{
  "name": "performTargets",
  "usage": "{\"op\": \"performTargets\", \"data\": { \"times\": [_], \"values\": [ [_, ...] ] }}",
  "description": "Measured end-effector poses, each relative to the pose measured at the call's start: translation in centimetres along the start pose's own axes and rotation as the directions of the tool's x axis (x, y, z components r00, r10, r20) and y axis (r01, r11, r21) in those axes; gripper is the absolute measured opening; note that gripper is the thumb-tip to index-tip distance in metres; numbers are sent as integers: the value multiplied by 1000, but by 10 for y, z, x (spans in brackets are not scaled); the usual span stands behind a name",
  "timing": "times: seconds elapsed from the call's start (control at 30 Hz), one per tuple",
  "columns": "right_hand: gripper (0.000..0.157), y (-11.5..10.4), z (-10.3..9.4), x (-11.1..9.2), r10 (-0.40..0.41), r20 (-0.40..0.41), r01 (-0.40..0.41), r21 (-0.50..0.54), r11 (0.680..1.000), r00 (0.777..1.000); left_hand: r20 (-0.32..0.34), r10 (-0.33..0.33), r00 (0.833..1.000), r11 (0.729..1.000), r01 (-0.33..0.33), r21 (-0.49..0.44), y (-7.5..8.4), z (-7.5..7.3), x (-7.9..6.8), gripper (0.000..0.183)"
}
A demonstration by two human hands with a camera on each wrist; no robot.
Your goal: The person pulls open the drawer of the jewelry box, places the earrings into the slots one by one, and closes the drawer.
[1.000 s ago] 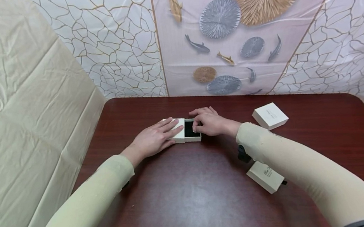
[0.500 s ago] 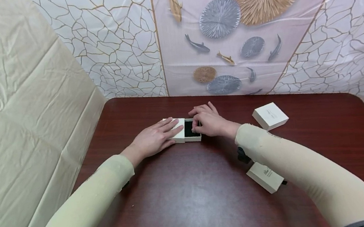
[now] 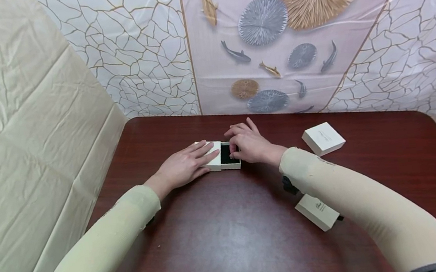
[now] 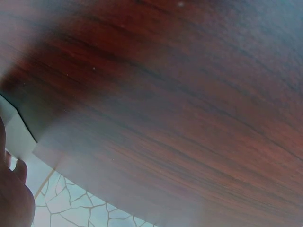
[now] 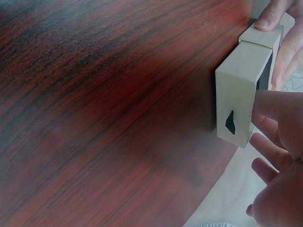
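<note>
A small white drawer box (image 3: 216, 164) lies near the back of the table, its tray (image 3: 232, 166) slid partway out to the right. Black lining (image 3: 225, 153) shows inside. Spread over the outer sleeve, my left hand (image 3: 183, 165) rests with straight fingers, its thumb against the near side. My right hand (image 3: 250, 146) is at the tray, thumb and index finger bent down close together over the lining. Whether they pinch anything small is hidden. The right wrist view shows a black pull tab (image 5: 230, 123) on the tray's end, beside the right fingers (image 5: 272, 106).
Another white box (image 3: 324, 139) with small print sits at the back right. A third printed box (image 3: 318, 212) lies near the right forearm, a black tab at its end. Patterned cloth (image 3: 263, 44) hangs behind the dark red wooden table (image 3: 218, 249).
My right hand shifts slightly left and its outer fingers lift and straighten, while thumb and index finger stay at the lining. The left hand and the boxes keep their places.
</note>
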State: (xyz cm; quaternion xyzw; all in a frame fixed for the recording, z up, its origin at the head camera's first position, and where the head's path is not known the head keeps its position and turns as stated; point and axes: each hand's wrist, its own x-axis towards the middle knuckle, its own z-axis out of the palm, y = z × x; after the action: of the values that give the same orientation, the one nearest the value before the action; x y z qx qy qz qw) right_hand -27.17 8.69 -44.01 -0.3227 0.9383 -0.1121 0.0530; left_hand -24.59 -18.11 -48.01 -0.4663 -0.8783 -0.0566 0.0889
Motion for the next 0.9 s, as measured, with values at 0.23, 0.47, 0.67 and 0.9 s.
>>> {"op": "performTargets", "data": {
  "times": [0.23,0.47,0.67,0.9],
  "values": [
    [19,2,2,1,2,-7,-2,-6,1000,1000,2,4,1000,1000,-4,-1,-1,1,1,55],
    [18,5,-10,-5,11,-44,-10,25,1000,999,2,6,1000,1000,-6,6,0,0,3,54],
    [15,10,-19,-10,27,-44,-26,36,999,999,-3,12,1000,1000,-12,10,1,-2,2,54],
    [12,17,-24,-17,30,-58,-28,46,999,998,1,5,1000,1000,-5,5,0,-1,1,54]
  ]
}}
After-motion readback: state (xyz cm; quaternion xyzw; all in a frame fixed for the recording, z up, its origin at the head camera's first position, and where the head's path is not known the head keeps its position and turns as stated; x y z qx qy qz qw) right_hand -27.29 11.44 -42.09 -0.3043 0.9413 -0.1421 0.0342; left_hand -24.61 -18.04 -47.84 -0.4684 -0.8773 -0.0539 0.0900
